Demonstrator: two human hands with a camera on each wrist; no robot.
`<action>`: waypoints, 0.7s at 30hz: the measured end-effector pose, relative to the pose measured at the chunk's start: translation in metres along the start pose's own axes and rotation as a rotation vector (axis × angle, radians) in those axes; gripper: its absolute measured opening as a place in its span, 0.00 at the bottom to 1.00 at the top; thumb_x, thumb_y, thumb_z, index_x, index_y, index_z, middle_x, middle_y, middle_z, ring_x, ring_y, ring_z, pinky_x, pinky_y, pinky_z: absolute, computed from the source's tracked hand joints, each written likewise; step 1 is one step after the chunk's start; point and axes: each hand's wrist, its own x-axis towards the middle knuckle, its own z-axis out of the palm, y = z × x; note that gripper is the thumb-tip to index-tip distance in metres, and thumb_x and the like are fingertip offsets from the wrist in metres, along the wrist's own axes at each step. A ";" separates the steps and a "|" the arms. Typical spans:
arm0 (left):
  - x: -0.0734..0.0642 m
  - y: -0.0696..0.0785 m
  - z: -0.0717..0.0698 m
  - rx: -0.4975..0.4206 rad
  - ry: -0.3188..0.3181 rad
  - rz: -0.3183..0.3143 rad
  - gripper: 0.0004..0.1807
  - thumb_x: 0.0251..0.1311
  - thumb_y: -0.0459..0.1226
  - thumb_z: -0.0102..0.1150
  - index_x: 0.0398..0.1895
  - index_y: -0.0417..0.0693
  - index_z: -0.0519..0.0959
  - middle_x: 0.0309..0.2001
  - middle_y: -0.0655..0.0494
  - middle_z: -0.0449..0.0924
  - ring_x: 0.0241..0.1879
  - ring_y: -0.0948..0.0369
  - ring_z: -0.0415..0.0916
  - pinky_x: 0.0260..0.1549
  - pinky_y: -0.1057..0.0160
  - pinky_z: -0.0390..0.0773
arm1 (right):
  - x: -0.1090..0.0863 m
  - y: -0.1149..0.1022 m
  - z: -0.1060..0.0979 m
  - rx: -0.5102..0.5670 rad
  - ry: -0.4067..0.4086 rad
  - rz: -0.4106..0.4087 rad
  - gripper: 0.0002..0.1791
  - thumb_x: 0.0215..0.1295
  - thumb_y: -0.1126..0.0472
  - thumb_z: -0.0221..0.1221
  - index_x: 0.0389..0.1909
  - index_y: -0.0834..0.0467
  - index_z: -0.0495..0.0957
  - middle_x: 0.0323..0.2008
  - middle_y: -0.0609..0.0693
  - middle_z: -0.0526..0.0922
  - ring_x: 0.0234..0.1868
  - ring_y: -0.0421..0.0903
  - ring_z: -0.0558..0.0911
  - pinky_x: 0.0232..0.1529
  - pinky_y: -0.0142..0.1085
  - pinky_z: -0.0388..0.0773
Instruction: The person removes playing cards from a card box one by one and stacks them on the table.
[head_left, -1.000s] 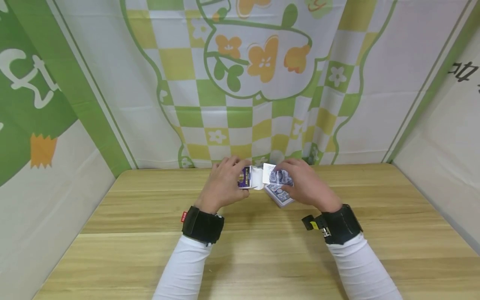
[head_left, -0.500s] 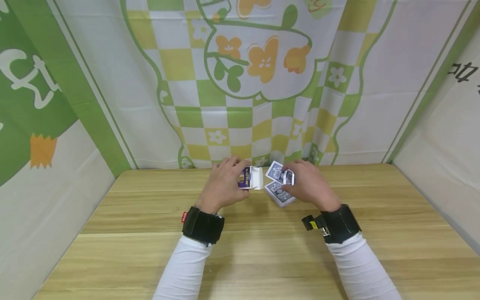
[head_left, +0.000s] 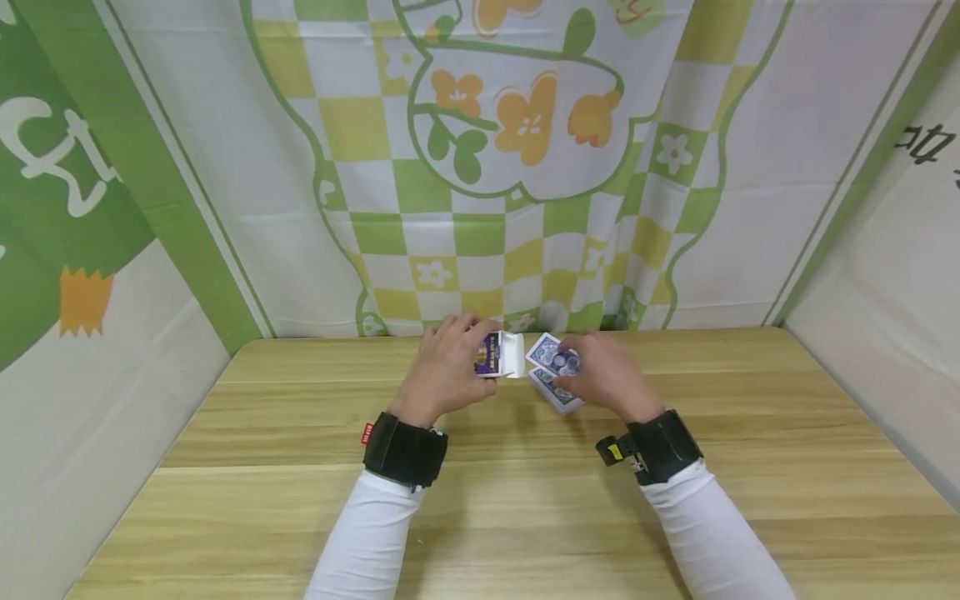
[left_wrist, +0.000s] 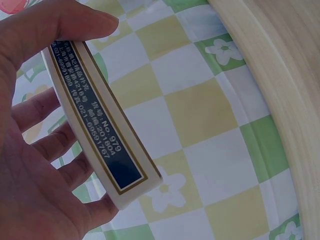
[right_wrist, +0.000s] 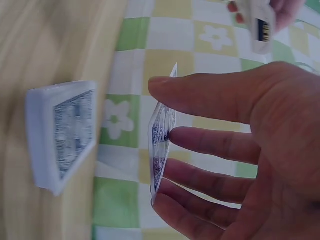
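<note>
My left hand point(head_left: 450, 367) grips a small purple and white card box point(head_left: 489, 354) by its edges. The box's white flap point(head_left: 514, 356) stands open toward the right. In the left wrist view, the box's narrow side point(left_wrist: 100, 117) carries gold print on dark blue. My right hand point(head_left: 611, 375) pinches a blue-backed playing card point(head_left: 550, 353) between thumb and fingers; whether it is a single card is unclear. Just below it, a deck of blue-backed cards point(head_left: 553, 393) lies on the table. The right wrist view shows the held card point(right_wrist: 161, 142) apart from the deck point(right_wrist: 62, 135).
A wooden table point(head_left: 510, 508) runs back to a green, yellow and white checked curtain point(head_left: 480, 233). Fabric walls point(head_left: 135, 400) stand on both sides. Black bands with small devices are strapped round both wrists.
The white-ended card pointing left a second ago is out of sight. The held cards fanned apart, then came together. My right hand shifted slightly left and down; my left hand kept the box nearly still.
</note>
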 end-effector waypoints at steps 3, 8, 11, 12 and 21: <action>0.000 0.000 0.000 0.000 -0.003 -0.002 0.41 0.31 0.46 0.68 0.58 0.56 0.69 0.50 0.57 0.69 0.48 0.56 0.66 0.43 0.55 0.64 | 0.002 0.003 0.009 -0.017 -0.008 0.003 0.30 0.42 0.50 0.67 0.48 0.60 0.77 0.41 0.56 0.77 0.38 0.49 0.74 0.37 0.42 0.71; 0.000 0.000 0.000 0.001 -0.005 -0.004 0.41 0.32 0.46 0.68 0.58 0.56 0.69 0.50 0.56 0.69 0.48 0.56 0.66 0.43 0.55 0.64 | 0.004 0.006 0.020 -0.015 0.001 0.036 0.28 0.42 0.49 0.67 0.44 0.60 0.79 0.37 0.54 0.79 0.34 0.47 0.74 0.34 0.38 0.70; 0.000 0.000 0.000 0.002 -0.003 -0.002 0.41 0.32 0.46 0.68 0.58 0.56 0.69 0.50 0.56 0.69 0.48 0.56 0.66 0.43 0.55 0.65 | 0.005 0.006 0.025 -0.003 0.006 0.062 0.25 0.42 0.48 0.67 0.41 0.59 0.81 0.35 0.52 0.80 0.32 0.45 0.74 0.31 0.37 0.69; 0.000 0.000 0.000 0.002 -0.002 0.000 0.41 0.31 0.46 0.68 0.58 0.55 0.69 0.50 0.56 0.69 0.48 0.56 0.66 0.43 0.55 0.65 | 0.005 0.006 0.026 0.001 0.008 0.068 0.24 0.42 0.48 0.67 0.40 0.59 0.81 0.34 0.51 0.80 0.31 0.45 0.74 0.31 0.36 0.69; 0.001 0.000 0.000 0.005 -0.001 0.000 0.41 0.31 0.46 0.68 0.58 0.56 0.69 0.49 0.57 0.69 0.47 0.56 0.66 0.43 0.55 0.64 | 0.004 0.006 0.032 0.038 -0.011 0.132 0.23 0.42 0.47 0.67 0.37 0.59 0.82 0.34 0.52 0.81 0.30 0.44 0.75 0.28 0.35 0.69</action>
